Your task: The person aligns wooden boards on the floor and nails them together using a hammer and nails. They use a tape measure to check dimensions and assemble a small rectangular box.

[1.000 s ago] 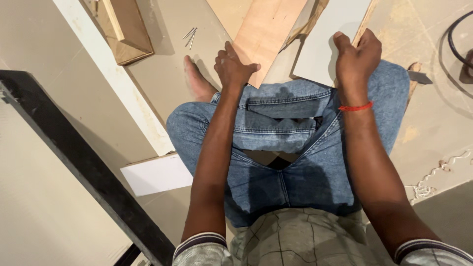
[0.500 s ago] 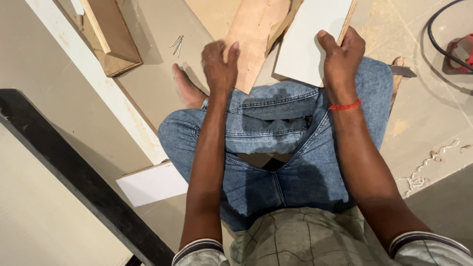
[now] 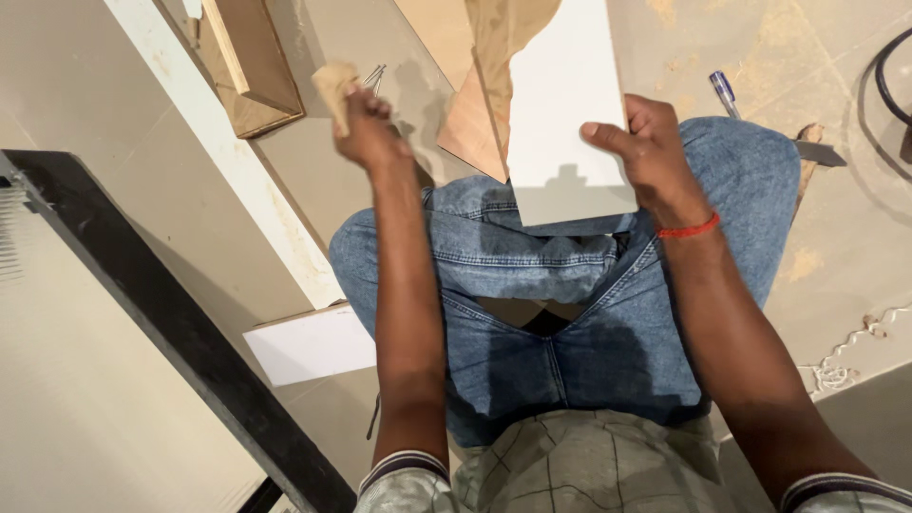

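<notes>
Head view, looking down: I see the person seated on the floor in blue jeans (image 3: 570, 313), knees spread, with both bare arms reaching away from the body. My right hand (image 3: 655, 157) grips the right edge of a white board (image 3: 565, 114) that rests on the lap and runs off toward the far side; the thumb lies across the board's face and the fingers wrap behind it, clamped on the panel. A red thread band (image 3: 689, 229) sits on that wrist. My left hand (image 3: 366, 128) is raised to the left of the board, well clear of it, fingers closed together round a small tan pad (image 3: 332, 84) that looks like folded sandpaper, though I cannot tell its material for certain. Just beyond that hand a few thin metal nails (image 3: 373, 74) lie on the floor. Beside the white board on its left, a brown plywood piece (image 3: 475, 123) lies partly under it. Farther left a long white strip (image 3: 228, 161) runs diagonally across the floor, with an open wooden frame (image 3: 252, 66) beside it at the far end. A black bar (image 3: 171, 323) crosses the near left, and a white offcut (image 3: 309, 344) lies near the left thigh. To the far right a blue pen (image 3: 724, 92) rests on the floor, and a black cable (image 3: 888, 85) curves at the right edge
</notes>
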